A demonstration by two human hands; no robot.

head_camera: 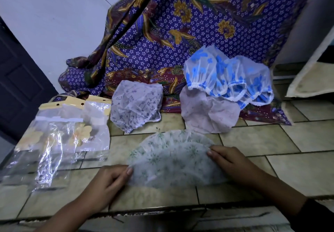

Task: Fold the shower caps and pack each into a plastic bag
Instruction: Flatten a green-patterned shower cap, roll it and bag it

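At the near edge of the pale tiled surface (262, 137), the left hand (110, 183) pinches the left corner of a translucent white plastic shower cap with green sprigs (173, 161), thumb on top and fingers curled beneath. The right hand (229, 163) grips the opposite corner, its thumb pressed onto the film. The cap lies flat on the tiles between them, folded in half into a half-moon, with the curved edge pointing away from the person. To the left, slightly farther off, is a loose pile of clear crinkled plastic bags with yellow header cards (59, 141); yellow flower shapes show through the film. Beyond the folded cap, two more caps sit unfolded. One is a white plastic shower cap with a fine grey-purple print (135, 107), just beside the bags. The other is a pale pink crumpled shower cap (207, 114), to its right. Touching the pink one from behind is a bunch of clear shower caps with blue flowers and white elastic hems (229, 76). These rest on the lower edge of a purple batik cloth with small white blossoms and gold leaves (180, 32), which hangs down and spreads onto the tiles. At the far left are a white wall (45, 14) and a dark panelled door (18, 87). A beige mat (310, 79) leans at the far right.
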